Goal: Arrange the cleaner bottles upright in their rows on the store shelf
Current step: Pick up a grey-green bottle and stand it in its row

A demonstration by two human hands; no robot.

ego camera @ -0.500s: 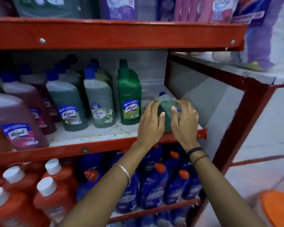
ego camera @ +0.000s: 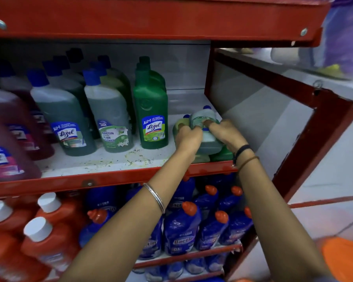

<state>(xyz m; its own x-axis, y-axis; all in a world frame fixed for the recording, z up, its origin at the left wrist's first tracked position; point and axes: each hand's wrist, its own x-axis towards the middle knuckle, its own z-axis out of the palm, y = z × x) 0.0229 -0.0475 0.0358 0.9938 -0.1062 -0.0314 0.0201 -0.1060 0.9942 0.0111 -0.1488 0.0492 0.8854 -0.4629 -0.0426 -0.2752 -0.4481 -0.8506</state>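
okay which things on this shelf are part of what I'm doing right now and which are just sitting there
In the job: pale green bottle held by left hand and right hand; lying green bottles under it.

Just there: orange bottles, blue bottles, pink bottle.

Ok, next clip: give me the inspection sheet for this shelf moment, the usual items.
Surface: middle shelf board, white, speckled with dirt near the front edge.
Job's things: small pale green bottle lying tipped, blue cap pointing to the back, on top of other lying green bottles at the shelf's right end; upright rows to the left, fronted by the dark green Lizol bottle and the Bactin floor cleaner bottle.
Clutter: nothing seen beyond the dirt specks.
Hands: left hand and right hand both grip the small pale green bottle.
Cables: nothing seen.
Surroundings: red metal rack frame; blue Bactin bottles and orange bottles on the shelf below.
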